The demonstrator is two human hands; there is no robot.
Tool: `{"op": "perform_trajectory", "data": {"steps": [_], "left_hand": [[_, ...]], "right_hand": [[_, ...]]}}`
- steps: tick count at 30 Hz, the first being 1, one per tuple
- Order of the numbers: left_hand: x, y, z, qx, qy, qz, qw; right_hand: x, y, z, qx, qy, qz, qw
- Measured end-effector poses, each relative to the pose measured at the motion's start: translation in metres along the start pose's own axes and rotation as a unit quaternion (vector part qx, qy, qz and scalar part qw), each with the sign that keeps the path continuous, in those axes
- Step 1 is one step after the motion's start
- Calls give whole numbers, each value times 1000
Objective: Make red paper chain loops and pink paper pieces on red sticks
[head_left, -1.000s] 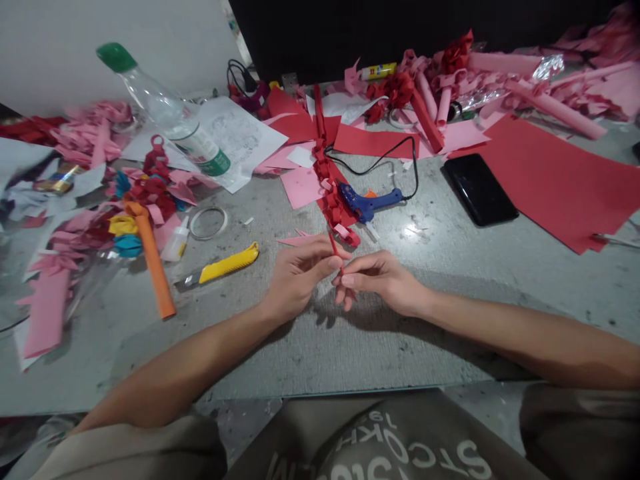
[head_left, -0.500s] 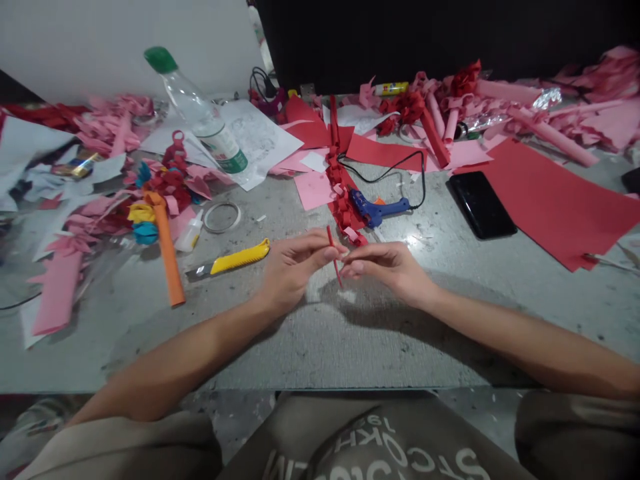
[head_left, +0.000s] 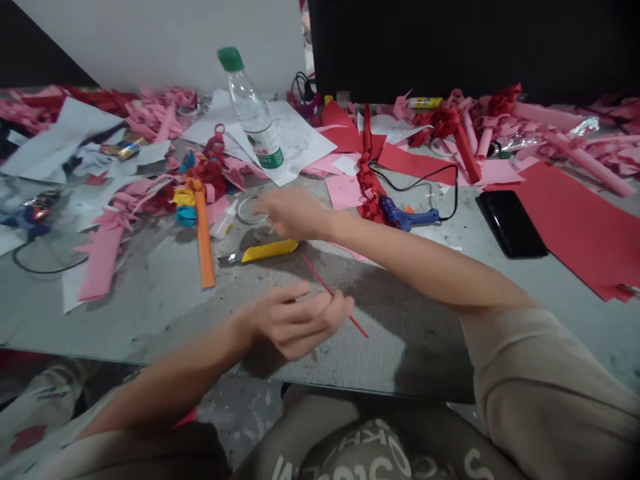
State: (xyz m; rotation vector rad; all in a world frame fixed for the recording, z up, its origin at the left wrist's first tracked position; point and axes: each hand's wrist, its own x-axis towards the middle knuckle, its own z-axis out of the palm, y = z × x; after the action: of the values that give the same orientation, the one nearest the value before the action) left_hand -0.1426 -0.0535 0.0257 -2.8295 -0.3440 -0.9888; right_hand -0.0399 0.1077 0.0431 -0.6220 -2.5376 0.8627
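1. Left hand [head_left: 300,320]: fingers closed on thin red strip [head_left: 319,277], which stuck out both ways.
2. Strip ran slantwise: far end near yellow cutter [head_left: 270,251] and below right hand, near end toward the body.
3. Right hand [head_left: 295,212]: blurred, fingertips by ring-shaped roll [head_left: 240,212]; couldn't tell if gripping.
4. Blue glue gun [head_left: 413,217] lay on counter [head_left: 150,320], beyond right forearm.
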Motion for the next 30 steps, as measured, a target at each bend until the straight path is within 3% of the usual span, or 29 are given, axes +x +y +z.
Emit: {"op": "perform_trajectory", "data": {"steps": [5,10,14,15,16,18,20,22,25,30], "left_hand": [[-8,-7,9,-34,4,-46,998],[-9,-13,5,-39,-20,-109,993],[7,-9,-6,42,-24,-55,997],[10,-6,-7,79,-17,-40,996],[13,-3,-6,116,-8,-37,993],[15,2,-1,168,11,-74,983],[17,7,8,176,17,-144,974],[21,10,16,151,-10,-185,971],[38,12,24,96,-64,-193,974],[67,7,36,69,-78,-173,979]], "right_hand": [[39,15,17,-64,-22,11,998],[20,22,5,-50,-35,37,997],[-39,10,-28,14,-27,43,999],[-60,5,-36,47,-21,52,997],[-82,-1,-44,146,0,73,987],[-127,-11,-56,279,40,105,954],[-169,-20,-62,324,71,136,934],[-204,-26,-65,322,104,159,928],[-241,-30,-67,283,125,177,935],[-272,-24,-66,197,158,140,957]]}}
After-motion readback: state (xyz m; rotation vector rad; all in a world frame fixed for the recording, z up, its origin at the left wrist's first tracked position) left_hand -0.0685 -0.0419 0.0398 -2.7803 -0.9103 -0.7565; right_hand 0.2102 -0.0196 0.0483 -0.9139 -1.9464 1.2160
